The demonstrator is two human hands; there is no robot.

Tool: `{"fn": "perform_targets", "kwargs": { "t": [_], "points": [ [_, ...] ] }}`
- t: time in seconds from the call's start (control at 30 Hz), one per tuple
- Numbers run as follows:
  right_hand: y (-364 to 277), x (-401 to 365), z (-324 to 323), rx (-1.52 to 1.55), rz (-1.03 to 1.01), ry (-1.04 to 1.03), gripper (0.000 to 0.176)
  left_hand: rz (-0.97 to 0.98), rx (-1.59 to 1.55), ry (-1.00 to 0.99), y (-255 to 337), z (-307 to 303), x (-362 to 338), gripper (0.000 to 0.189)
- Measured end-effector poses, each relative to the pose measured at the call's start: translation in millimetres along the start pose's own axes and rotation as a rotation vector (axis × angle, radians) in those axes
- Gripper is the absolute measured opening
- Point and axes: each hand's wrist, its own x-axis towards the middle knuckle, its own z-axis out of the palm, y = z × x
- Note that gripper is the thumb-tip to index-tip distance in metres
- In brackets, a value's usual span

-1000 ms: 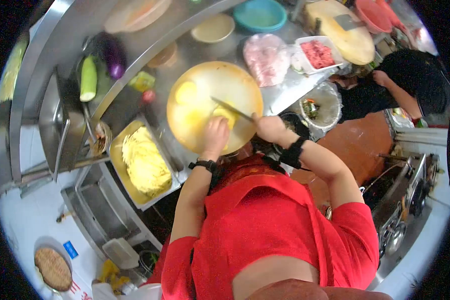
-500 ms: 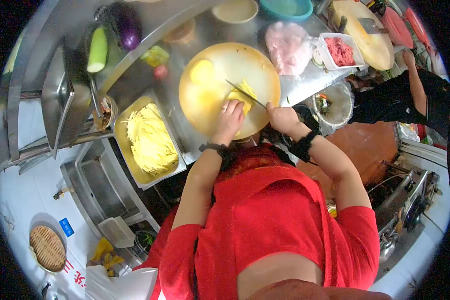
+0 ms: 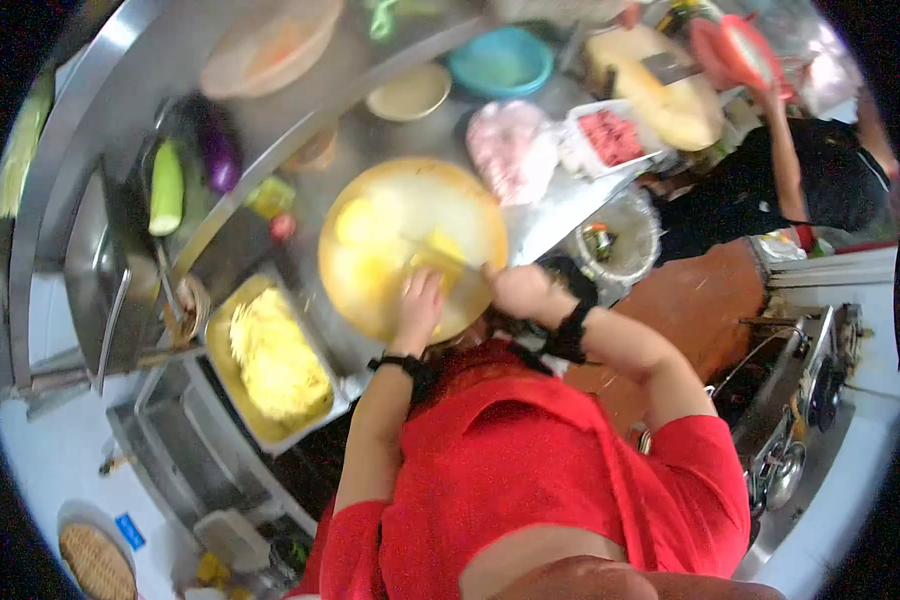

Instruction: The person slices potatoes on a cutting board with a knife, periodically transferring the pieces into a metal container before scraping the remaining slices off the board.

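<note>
My right hand (image 3: 525,294) is closed round the handle of a kitchen knife (image 3: 450,257), whose blurred blade reaches left across the round cutting board (image 3: 332,275). Bent over the yellow potato slices (image 3: 418,264) is my left hand (image 3: 422,302), its fingers pressing them down close to the blade. Cut yellow shreds (image 3: 443,241) lie on the far side of the knife. A pale yellow potato piece (image 3: 360,220) rests at the board's upper left. Left of the board, a metal tray (image 3: 220,350) holds a heap of potato shreds (image 3: 280,365).
Beyond the board are a cream bowl (image 3: 408,92), a blue bowl (image 3: 500,62), a pink-white plastic bag (image 3: 512,150) and a white tub of minced meat (image 3: 610,138). A lined bin (image 3: 620,240) stands right. A co-worker in black (image 3: 760,195) reaches toward a red basin (image 3: 745,55).
The view has shifted and blurred, so the board and trays sit lower and further left. Both hands stay at the board with the knife. The co-worker's arm has risen to the red basin.
</note>
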Motion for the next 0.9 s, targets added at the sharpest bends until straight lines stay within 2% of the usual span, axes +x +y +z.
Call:
{"fn": "perform_targets", "kwargs": {
  "t": [0.03,0.07,0.2,0.33,0.43,0.53,0.6,0.7,0.73,0.83,0.9],
  "points": [
    [3,4,17,0.013,0.006,0.021,0.037,-0.001,0.002,-0.018,1,-2,1,0.028],
    [3,7,22,0.047,0.045,-0.032,0.026,0.000,-0.004,-0.044,-3,2,-1,0.028],
    [11,12,24,0.094,0.011,0.054,0.019,0.053,0.023,0.016,-3,-1,0,0.026],
    [4,4,12,0.141,0.018,0.090,0.019,0.050,0.050,0.028,-2,-2,3,0.026],
    [3,8,18,0.086,0.047,-0.027,0.024,0.027,0.028,-0.016,-1,-5,3,0.026],
    [8,7,11,0.123,0.007,0.038,0.022,0.017,0.018,-0.020,-3,-2,0,0.026],
    [3,3,2,0.078,0.013,0.017,0.023,0.039,0.051,0.090,-5,6,-2,0.024],
    [5,7,20,0.066,0.019,-0.041,0.028,0.025,0.042,0.066,-7,9,-2,0.024],
    [10,10,30,0.075,0.004,0.022,0.027,0.026,0.023,0.064,-4,2,1,0.024],
    [12,11,16,0.024,0.010,-0.009,0.023,-0.078,-0.019,-0.017,3,-6,3,0.023],
    [2,3,-1,0.096,0.018,0.025,0.021,0.008,-0.017,0.073,3,-6,6,0.022]
  ]
}}
